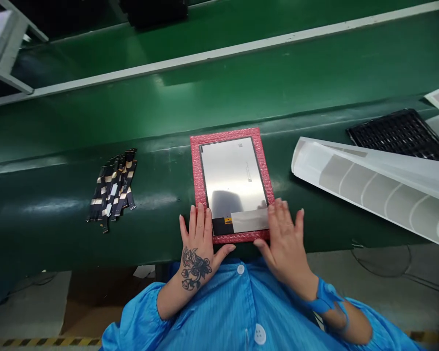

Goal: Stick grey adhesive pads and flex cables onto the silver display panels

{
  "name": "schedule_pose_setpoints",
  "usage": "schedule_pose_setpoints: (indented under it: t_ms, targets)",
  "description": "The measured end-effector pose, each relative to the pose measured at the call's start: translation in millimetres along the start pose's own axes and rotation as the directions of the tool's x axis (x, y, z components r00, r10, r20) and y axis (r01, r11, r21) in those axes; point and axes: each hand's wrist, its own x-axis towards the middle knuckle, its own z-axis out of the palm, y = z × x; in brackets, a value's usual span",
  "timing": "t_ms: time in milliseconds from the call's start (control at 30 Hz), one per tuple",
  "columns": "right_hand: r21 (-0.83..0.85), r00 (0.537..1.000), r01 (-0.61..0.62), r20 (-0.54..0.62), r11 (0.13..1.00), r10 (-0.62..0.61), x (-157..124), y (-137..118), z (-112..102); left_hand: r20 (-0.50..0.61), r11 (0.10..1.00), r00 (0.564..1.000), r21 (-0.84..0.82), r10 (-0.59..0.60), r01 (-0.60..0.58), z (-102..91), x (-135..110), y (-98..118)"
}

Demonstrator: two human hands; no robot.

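A tablet-sized LCD panel (232,175) lies with its silvery back up on a pink bubble-wrap sheet (265,168). Along its near edge run a black strip, a small orange connector and a pale strip. My left hand (199,248) rests flat at the near left corner of the bubble wrap, fingers stretched out. At the near right corner lies my right hand (287,243), also flat with fingers extended, touching the wrap's edge. Neither hand grips anything. A blue wrist strap (325,297) circles my right wrist.
On the left of the green bench (58,180) lies a pile of black flex cables (115,187). To the right are a curled white sheet with grey labels (369,187) and a black ribbed tray (402,134). A white rail (205,56) crosses behind.
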Motion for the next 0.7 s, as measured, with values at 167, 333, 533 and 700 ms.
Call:
schedule_pose_setpoints:
  t_ms: [167, 333, 533, 700]
  targets:
    - [0.046, 0.941, 0.297, 0.157, 0.954, -0.3, 18, -26, 14, -0.007, 0.992, 0.997, -0.101, -0.079, 0.077, -12.3, -8, -9]
    - [0.009, 0.964, 0.253, 0.086, 0.967, -0.253, 15, -25, 22, -0.152, 0.984, 0.98, -0.146, -0.127, 0.105, -38.4, -7, -46]
    - [0.063, 0.973, 0.225, 0.038, 0.972, -0.228, 14, -22, 29, -0.394, 0.922, 0.852, 0.026, -0.346, 0.387, -71.0, 10, -142]
    - [0.116, 0.976, 0.213, 0.027, 0.97, -0.218, 14, -20, 29, -0.281, 0.826, 0.805, 0.068, -0.522, 0.56, -75.1, 28, -184]
